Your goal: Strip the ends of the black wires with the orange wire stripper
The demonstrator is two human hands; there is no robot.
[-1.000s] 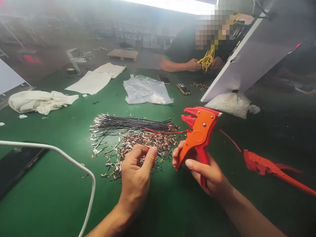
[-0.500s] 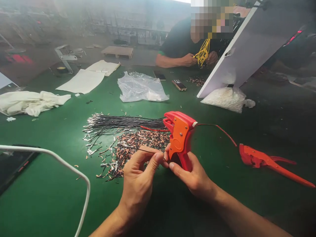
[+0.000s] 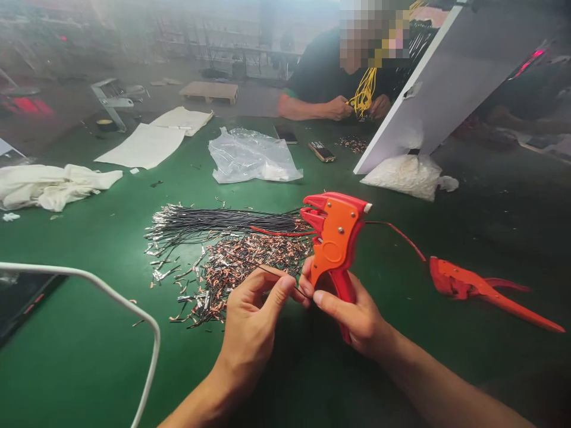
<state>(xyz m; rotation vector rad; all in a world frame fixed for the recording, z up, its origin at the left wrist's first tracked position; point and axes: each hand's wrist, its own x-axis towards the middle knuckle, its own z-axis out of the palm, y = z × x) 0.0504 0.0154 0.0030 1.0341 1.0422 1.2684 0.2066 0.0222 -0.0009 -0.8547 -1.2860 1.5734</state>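
My left hand (image 3: 256,324) is closed, pinching a thin black wire (image 3: 277,274) between thumb and fingertips. The wire slants down toward the fingertips of my right hand (image 3: 352,312). That hand is wrapped round the handle of a red and orange wire stripper (image 3: 338,232), held upright with its jaws to the left. Behind the hands lies a bundle of black wires (image 3: 227,219) with silvery ends at the left. In front of the bundle spreads a heap of short wire scraps (image 3: 243,261), copper and black. A red wire (image 3: 281,232) lies between bundle and heap.
A second red wire stripper (image 3: 479,288) lies at the right. White cable (image 3: 134,303) arches at the left front. Clear plastic bag (image 3: 254,156), phone (image 3: 322,151), bag of white bits (image 3: 404,175) and leaning white board (image 3: 414,95) stand farther back. Across the table, a person's hands (image 3: 341,108) hold yellow wires.
My right hand and the wire stripper have shifted slightly right, and the tool's head has turned a little. My left hand keeps its pinch on the wire. The whole view has shifted slightly.
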